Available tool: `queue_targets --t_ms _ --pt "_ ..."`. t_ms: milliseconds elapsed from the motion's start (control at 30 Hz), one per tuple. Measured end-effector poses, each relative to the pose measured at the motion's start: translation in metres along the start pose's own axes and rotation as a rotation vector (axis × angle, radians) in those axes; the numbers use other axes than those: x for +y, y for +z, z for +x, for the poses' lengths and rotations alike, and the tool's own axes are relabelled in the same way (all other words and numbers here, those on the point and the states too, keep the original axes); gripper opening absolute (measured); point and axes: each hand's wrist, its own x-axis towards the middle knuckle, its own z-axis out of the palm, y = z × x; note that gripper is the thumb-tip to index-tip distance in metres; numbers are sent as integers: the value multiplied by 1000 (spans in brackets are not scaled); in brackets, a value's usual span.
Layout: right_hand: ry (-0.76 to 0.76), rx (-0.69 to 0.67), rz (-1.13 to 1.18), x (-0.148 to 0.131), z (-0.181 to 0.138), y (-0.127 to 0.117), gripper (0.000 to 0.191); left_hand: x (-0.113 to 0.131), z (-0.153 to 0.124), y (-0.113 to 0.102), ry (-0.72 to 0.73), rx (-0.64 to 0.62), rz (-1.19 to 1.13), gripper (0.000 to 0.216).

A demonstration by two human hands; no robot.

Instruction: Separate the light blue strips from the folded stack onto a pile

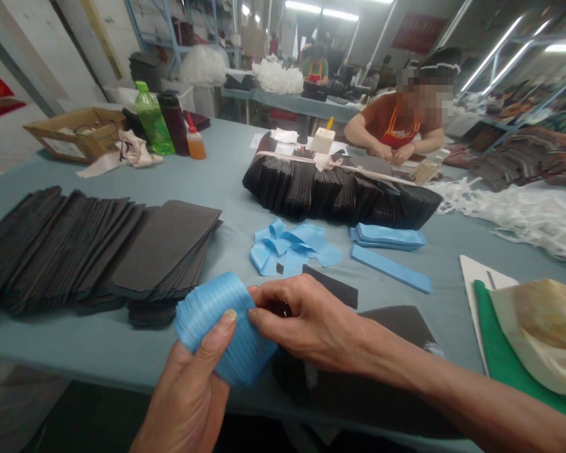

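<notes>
— What is the surface like?
— A long grey-blue bench [217,182] in a strip-lit workshop, with fanned stacks of flat black sheets [99,251] on it.
— And the hands?
— The left hand [193,390] is curled around a ribbed light-blue bundle of strips [226,327] at the bench's near edge. The right hand [306,321] pinches the bundle's side.
— Any writing?
— The brown cardboard box [82,129] has a pale label, perhaps printed, but it is too blurred to read.

Bright, even workshop light from overhead tubes.
Ceiling strip lights [321,9] glared white; shadows on the desk [226,170] stayed soft. Straight lines bowed toward the edges, the far background was hazy, and one face was pixelated.
</notes>
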Motion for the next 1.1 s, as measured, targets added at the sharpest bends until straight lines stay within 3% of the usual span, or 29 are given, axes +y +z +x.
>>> queue_targets --t_ms 100,233,467,700,867,1000,1100 --pt "16 -7 -65 -4 0 -3 29 -2 -1 -8 -11 -32 -7 38" --pt "12 -20 -146 -4 2 -5 34 -3 0 -16 6 20 34 45" --pt "102 -23 -84 -11 6 0 15 7 -1 -11 -63 67 -54 49" --pt "98 -47 -96 -7 6 1 31 8 -2 -11 -49 122 -50 47" --pt "86 -92 -172 -11 3 -4 32 4 0 -19 -39 62 9 56" --pt "96 -85 -148 -15 4 -3 21 2 1 -19 13 18 -4 43" --pt "168 -53 -90 -14 7 -1 14 0 0 -18 8 0 -29 45"
